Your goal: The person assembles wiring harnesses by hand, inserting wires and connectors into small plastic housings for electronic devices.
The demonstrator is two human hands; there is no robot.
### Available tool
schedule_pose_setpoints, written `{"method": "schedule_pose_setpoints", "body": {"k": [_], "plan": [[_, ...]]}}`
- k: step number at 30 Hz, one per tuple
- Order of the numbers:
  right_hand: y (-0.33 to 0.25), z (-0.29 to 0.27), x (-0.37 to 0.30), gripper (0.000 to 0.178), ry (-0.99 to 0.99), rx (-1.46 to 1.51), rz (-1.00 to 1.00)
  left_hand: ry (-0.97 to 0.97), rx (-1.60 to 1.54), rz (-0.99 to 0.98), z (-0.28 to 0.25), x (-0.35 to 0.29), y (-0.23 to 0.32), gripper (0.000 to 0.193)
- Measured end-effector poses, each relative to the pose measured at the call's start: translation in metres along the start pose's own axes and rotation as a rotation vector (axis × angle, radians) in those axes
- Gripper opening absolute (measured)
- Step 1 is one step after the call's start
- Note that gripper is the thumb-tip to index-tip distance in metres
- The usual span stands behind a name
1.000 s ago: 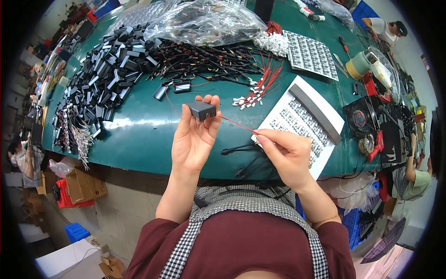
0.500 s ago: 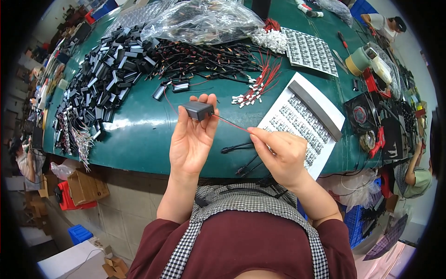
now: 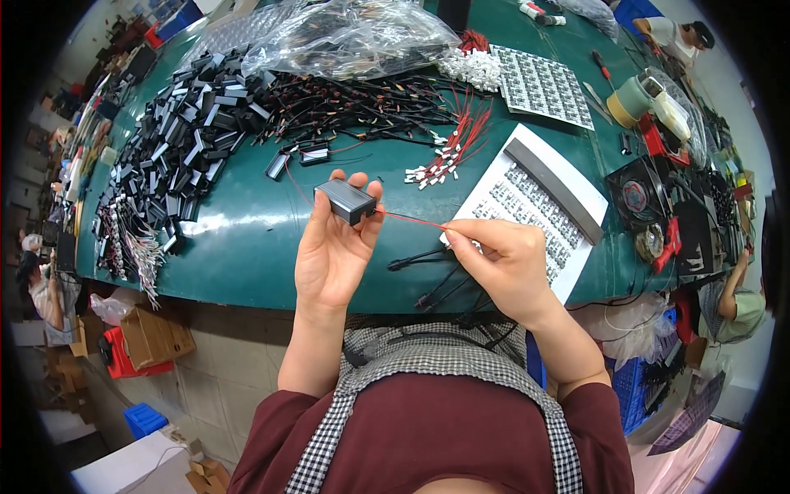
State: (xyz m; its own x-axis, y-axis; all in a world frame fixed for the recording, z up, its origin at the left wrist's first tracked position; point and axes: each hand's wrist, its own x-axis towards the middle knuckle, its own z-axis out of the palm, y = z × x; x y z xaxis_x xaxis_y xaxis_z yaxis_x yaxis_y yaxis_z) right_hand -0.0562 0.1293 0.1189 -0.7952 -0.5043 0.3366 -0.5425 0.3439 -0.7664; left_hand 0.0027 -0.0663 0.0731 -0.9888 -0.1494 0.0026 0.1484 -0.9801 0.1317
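Fingers (image 3: 374, 191) of the left hand (image 3: 327, 262) clamp a small black box (image 3: 342, 201) above the green bench (image 3: 247, 259); the right hand (image 3: 508, 262) pinches a thin red wire (image 3: 411, 219), held nearly straight, running to the box's end. Pulling too hard could strain the wire's connection, while a loose left grip might let the box slip onto the bench.

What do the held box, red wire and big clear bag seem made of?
Black box: probably plastic, satin; crisp edges, soft sheen, metal possible. Red wire: likely smooth plastic insulation; even colour, core hidden. Clear bag: glossy plastic film; see-through, crinkled highlights.
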Motion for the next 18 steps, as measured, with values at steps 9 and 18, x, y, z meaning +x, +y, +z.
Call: {"method": "schedule_pose_setpoints", "body": {"k": [9, 18], "plan": [[-0.0037, -0.0005, -0.0025, 0.007, -0.023, -0.087, -0.046, 0.041, -0.014, 0.018, 0.0004, 0.0005, -0.0026, 0.028], [0.0009, 0.0036, -0.0048, 0.005, -0.001, -0.109, -0.133, 0.07, -0.064, 0.016, 0.0001, 0.0023, -0.0034, 0.026]]}}
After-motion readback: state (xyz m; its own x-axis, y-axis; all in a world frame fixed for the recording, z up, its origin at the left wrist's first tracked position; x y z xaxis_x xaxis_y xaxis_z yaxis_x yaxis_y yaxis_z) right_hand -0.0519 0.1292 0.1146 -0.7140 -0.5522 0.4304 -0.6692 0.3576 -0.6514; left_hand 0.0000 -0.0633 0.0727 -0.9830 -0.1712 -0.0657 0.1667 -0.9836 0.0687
